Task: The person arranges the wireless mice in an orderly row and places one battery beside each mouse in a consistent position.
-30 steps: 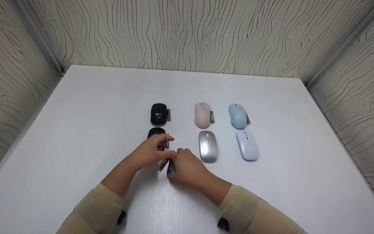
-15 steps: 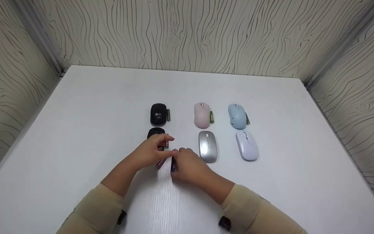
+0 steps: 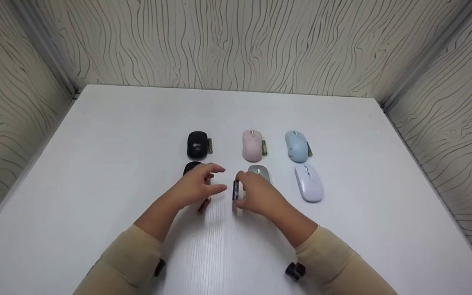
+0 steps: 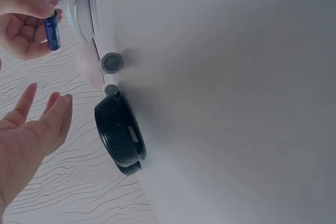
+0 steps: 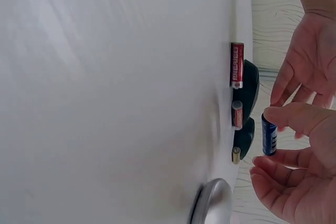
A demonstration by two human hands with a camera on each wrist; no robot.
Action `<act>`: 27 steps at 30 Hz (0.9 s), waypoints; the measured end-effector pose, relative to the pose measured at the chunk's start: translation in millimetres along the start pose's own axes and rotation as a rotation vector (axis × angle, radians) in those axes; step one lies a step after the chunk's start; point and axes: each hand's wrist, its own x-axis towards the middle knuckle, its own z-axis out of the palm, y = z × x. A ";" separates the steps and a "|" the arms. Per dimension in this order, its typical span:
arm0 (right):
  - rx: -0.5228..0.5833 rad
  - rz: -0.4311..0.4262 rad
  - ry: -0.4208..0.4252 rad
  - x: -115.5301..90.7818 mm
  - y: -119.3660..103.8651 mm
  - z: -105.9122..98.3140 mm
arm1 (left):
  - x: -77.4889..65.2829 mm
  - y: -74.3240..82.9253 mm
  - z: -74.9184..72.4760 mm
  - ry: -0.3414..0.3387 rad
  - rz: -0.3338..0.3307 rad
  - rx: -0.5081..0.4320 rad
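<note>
My right hand [image 3: 262,194] pinches a dark blue battery [image 3: 236,190] between thumb and fingers, raised off the table in front of the silver mouse [image 3: 259,171]. The right wrist view shows the blue battery [image 5: 269,136] held by its two ends. My left hand [image 3: 197,186], fingers spread and holding nothing, hovers over the nearer black mouse [image 3: 191,166] and hides most of it. Just below that hand, a red battery [image 3: 204,206] lies on the table. In the right wrist view another red battery [image 5: 237,115] lies beside the black mouse.
Behind are a black mouse [image 3: 197,145], a pink mouse [image 3: 252,146] and a light blue mouse [image 3: 297,146], each with a battery at its right side. A lilac mouse [image 3: 309,183] lies at the right. Patterned walls [image 3: 219,45] enclose the white table [image 3: 96,164].
My right hand has lifted the blue battery and moved it right and away from me, leaving the red battery behind. My left hand has stayed nearly in place.
</note>
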 end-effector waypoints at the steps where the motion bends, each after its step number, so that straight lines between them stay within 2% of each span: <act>1: 0.011 0.009 0.004 -0.3 3.3 -2.8 | 1.5 1.4 0.9 -0.003 0.003 0.000; 4: 0.045 0.027 0.018 -1.2 14.8 -10.8 | 6.8 4.7 3.8 -0.010 0.012 0.014; 11: 0.141 0.130 0.031 -3.2 41.8 -28.7 | 22.9 12.7 13.3 -0.016 0.024 0.048; 14: 0.147 0.132 0.044 -3.1 53.3 -33.6 | 30.9 16.7 18.0 -0.016 0.020 0.057; 20: 0.161 0.120 0.066 -1.1 74.8 -38.0 | 46.4 23.6 29.4 -0.034 0.059 0.094; 27: 0.199 0.181 0.065 -0.1 89.3 -40.0 | 53.2 29.1 40.8 -0.059 0.075 0.093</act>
